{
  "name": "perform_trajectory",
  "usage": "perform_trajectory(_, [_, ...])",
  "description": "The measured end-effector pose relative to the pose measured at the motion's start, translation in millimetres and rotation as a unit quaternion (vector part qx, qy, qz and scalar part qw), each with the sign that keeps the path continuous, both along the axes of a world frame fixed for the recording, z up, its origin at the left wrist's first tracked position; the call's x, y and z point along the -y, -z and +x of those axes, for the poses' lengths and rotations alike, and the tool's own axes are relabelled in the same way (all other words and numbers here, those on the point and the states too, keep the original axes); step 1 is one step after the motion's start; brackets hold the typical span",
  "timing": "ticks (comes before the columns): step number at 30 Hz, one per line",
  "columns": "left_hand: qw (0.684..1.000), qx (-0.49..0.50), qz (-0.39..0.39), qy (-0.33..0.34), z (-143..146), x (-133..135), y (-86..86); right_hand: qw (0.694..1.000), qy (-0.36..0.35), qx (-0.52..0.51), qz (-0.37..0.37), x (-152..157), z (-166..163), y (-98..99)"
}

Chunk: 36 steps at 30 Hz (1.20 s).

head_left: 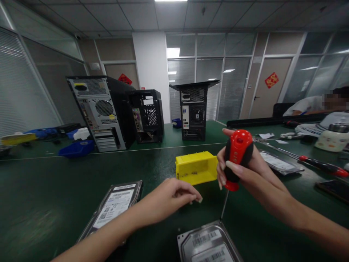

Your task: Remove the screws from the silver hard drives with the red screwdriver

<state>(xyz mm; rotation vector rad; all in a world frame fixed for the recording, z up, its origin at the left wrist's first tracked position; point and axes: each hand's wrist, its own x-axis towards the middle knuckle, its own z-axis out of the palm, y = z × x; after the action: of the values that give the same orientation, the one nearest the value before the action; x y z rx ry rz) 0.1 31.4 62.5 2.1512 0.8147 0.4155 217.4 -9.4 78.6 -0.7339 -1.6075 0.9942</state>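
A silver, rectangular metal hard drive (207, 242), its barcoded label too small to read, lies on the green tabletop (155, 160); the right hand (255, 169) grips a red-and-black screwdriver (242, 140), tip at the drive's corner; the left hand (174, 194) hangs half-curled, nothing visible in it.

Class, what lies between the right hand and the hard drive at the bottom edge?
In the head view, the screwdriver's metal shaft slants down from the right hand toward a corner of the hard drive.

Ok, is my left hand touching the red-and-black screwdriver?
Apart: the head view shows a strip of green tabletop between the left hand and the screwdriver.
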Motion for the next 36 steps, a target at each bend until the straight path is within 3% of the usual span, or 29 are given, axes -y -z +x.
perform_trajectory(3, [0.997,-0.064,0.051,-0.017,-24.4,14.1,-4.5,0.999,0.035,0.021,0.014,3.1,-3.5,-3.4])
perform_trajectory(8, [0.985,-0.116,0.128,-0.028,-48.1,30.5,23.7,0.997,0.058,0.037,0.018,6.6,-6.9,-8.4])
perform_trajectory(21, [0.964,-0.112,0.224,-0.084,-31.8,42.4,48.1,0.997,0.062,0.038,0.011,1.7,-2.5,-7.5])
perform_trajectory(26, [0.958,-0.112,0.234,-0.126,-33.5,43.9,49.0,0.997,0.065,0.032,0.007,1.9,-2.9,-7.6])
perform_trajectory(32, [0.929,-0.137,0.331,-0.089,-34.2,39.3,55.1,0.997,0.066,0.029,0.01,-0.1,-2.1,-7.4])
perform_trajectory(36, [0.933,-0.115,0.33,-0.091,-36.5,38.4,58.6,0.997,0.067,0.026,0.014,-1.4,-2.5,-6.7])
